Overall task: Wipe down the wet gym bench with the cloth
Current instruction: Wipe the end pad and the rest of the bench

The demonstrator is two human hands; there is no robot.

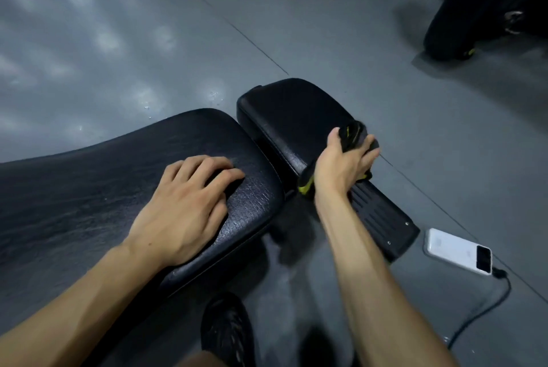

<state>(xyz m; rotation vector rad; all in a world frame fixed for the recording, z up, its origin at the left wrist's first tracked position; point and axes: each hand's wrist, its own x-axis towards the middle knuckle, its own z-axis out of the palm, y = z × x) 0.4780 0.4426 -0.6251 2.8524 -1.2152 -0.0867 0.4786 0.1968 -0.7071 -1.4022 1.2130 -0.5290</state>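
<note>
head-worn view, facing forward and down, close over bench [124, 188]

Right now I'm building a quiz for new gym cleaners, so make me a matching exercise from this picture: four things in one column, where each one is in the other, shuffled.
Things:
1. left hand
2. right hand
3. cloth
4. white power bank

Places:
A. on the grey floor, cable plugged in
B. bunched up on the small pad
C. flat on the long pad
D. gripping the cloth

Pairs: 1-C, 2-D, 3-B, 4-A
</note>
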